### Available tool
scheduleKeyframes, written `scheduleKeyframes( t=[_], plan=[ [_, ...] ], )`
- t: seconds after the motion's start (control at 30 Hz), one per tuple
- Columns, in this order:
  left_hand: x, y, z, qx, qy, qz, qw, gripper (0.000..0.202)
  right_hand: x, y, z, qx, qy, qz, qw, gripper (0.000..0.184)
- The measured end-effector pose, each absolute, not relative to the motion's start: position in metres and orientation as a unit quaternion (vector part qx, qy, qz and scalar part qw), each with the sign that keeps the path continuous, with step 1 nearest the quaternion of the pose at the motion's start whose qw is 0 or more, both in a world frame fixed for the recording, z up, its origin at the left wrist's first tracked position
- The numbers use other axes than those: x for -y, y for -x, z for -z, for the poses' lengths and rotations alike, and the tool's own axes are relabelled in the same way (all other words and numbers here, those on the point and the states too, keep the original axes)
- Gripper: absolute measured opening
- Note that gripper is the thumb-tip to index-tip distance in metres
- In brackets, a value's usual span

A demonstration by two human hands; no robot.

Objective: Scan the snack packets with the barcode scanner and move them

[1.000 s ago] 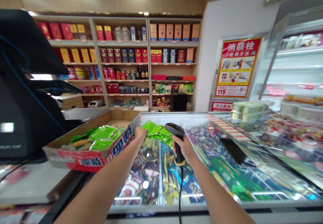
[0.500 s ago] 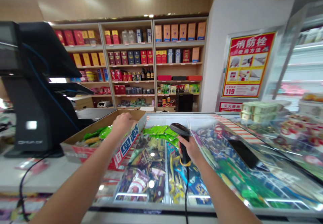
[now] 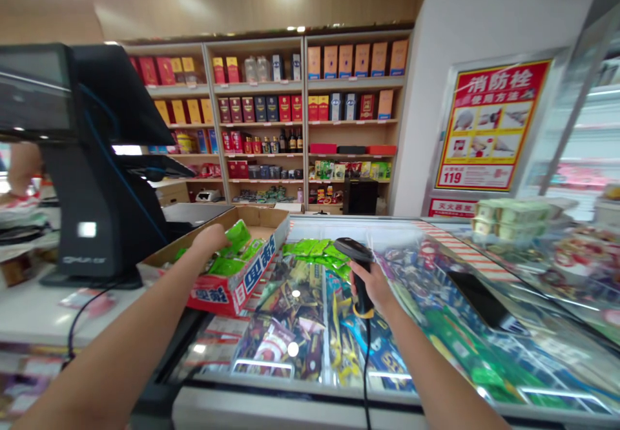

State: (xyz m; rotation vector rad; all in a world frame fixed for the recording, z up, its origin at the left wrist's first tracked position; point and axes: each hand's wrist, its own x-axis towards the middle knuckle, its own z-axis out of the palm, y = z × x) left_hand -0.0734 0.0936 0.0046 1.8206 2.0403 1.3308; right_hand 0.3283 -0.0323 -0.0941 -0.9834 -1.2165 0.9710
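A black barcode scanner [image 3: 362, 281] with a cable is gripped in my right hand [image 3: 376, 283], held above the glass top of the freezer. On the left, my left hand [image 3: 211, 240] reaches into an open cardboard box [image 3: 252, 281] with red and blue printing. Its fingers are closed at a green packet [image 3: 238, 237] that stands up above other green packets [image 3: 227, 266] in the box; the fingertips are partly hidden. Between the box and the scanner, more green packets [image 3: 310, 249] lie in an overlapping row on the glass.
A black checkout terminal [image 3: 104, 178] stands at the left. A phone [image 3: 484, 301] rests on the freezer glass [image 3: 290, 372] to the right, with egg cartons [image 3: 513, 217] behind it. Shelves of boxes [image 3: 261, 110] line the back wall. Another person's arm [image 3: 23, 168] shows at far left.
My left hand has moved from the box's far end toward its near left part, where a green packet now shows upright at the fingers. The view has shifted left; the scanner stays in my right hand.
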Motion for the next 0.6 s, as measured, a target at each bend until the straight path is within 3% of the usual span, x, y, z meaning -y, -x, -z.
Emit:
scheduleKeyframes(
  t=[0.07,0.13,0.3,0.4,0.6],
  plan=[
    [-0.088,0.067,-0.014,-0.701,-0.592,-0.396,0.032,0.034,0.033,-0.328,0.094,0.526,0.425,-0.419,0.606,0.038],
    [-0.079,0.055,-0.025,-0.697,-0.569,-0.432,0.06,0.031,0.034,-0.328,0.092,0.528,0.426,-0.419,0.604,0.039],
    [-0.053,0.008,-0.039,-0.464,-0.414,-0.667,0.411,0.012,0.041,-0.325,0.085,0.533,0.428,-0.419,0.597,0.038],
    [-0.039,-0.024,-0.031,-0.354,-0.305,-0.684,0.56,0.013,0.042,-0.324,0.084,0.532,0.424,-0.42,0.6,0.036],
    [-0.024,-0.092,0.022,-0.311,-0.241,-0.669,0.63,0.017,0.043,-0.324,0.085,0.535,0.399,-0.442,0.599,0.034]
  ],
)
